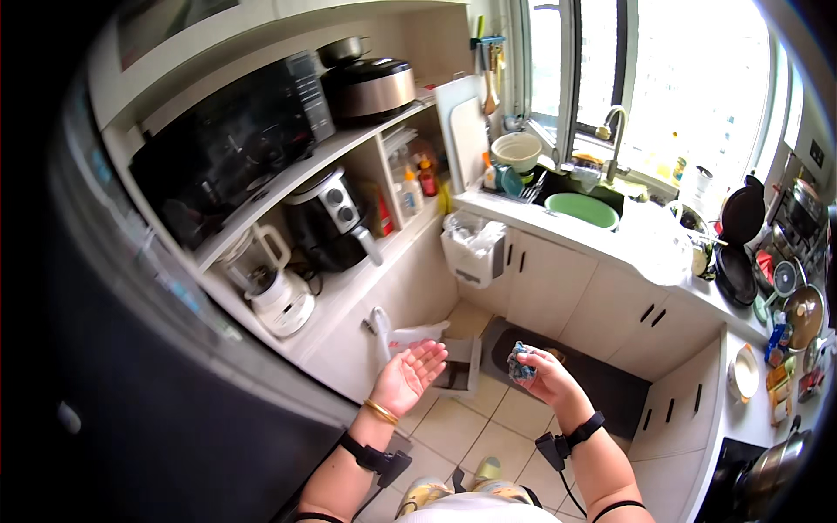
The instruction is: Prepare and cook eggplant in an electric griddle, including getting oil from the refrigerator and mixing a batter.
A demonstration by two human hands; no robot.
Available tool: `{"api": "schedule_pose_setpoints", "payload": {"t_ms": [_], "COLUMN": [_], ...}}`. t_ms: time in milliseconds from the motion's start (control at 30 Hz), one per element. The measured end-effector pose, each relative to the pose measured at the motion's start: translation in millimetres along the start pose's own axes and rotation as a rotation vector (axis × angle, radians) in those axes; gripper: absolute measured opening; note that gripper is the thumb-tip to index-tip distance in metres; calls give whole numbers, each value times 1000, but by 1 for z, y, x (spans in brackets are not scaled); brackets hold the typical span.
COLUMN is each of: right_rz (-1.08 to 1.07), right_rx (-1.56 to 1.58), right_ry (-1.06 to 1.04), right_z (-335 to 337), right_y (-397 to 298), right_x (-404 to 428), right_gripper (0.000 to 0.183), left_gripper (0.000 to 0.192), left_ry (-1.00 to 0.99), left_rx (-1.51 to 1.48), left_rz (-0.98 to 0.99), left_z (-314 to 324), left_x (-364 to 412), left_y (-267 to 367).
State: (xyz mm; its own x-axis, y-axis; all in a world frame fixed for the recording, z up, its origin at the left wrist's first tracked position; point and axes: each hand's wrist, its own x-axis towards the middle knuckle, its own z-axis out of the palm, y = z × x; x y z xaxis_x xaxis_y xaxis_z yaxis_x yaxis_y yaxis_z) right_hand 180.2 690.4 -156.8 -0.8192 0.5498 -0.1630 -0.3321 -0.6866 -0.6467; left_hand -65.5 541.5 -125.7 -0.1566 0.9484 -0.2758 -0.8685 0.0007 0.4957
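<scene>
My right hand [552, 378] holds a crumpled blue-grey cloth [521, 363] between thumb and fingers, out in front of my body above the floor. To its left, my left hand [412, 377] is turned palm up with nothing on it, its fingers stretched out. A gold-coloured bangle [381, 412] circles the left wrist. Black straps with cabled boxes sit on both forearms. Beyond the left hand, a cardboard box [465, 366] and a plastic bag [418, 335] rest low by the cabinet. Whether the cloth is one piece or several cannot be made out.
A dark mat [605, 399] lies before the sink cabinets. A lined waste bin [476, 261] hangs on the cabinet front. A green basin [582, 210] is in the sink. To the left stand a blender [281, 301], an air fryer [330, 222] and a microwave [229, 144]; pans crowd the right counter.
</scene>
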Motion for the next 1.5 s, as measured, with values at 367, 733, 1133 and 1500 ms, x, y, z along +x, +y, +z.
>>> {"api": "schedule_pose_setpoints", "payload": {"t_ms": [367,733,1133,1500], "right_rz": [-59,33,188,-126], "right_rx": [30,-171,-629,-1196], "right_ry": [149,213,66,-66], "right_z": [-125,-167,-169,-152], "right_y": [-122,-217,-227,-207], "right_x": [68,258,478,549], "right_gripper": [5,12,29,18], "left_gripper": [26,56,29,29], "left_ry": [103,306,330,297], "left_rx": [168,988,927,352], "left_rz": [160,165,266,177], "left_z": [28,-36,-27,-28], "left_x": [279,568,564,571], "left_y": [22,84,91,86]}}
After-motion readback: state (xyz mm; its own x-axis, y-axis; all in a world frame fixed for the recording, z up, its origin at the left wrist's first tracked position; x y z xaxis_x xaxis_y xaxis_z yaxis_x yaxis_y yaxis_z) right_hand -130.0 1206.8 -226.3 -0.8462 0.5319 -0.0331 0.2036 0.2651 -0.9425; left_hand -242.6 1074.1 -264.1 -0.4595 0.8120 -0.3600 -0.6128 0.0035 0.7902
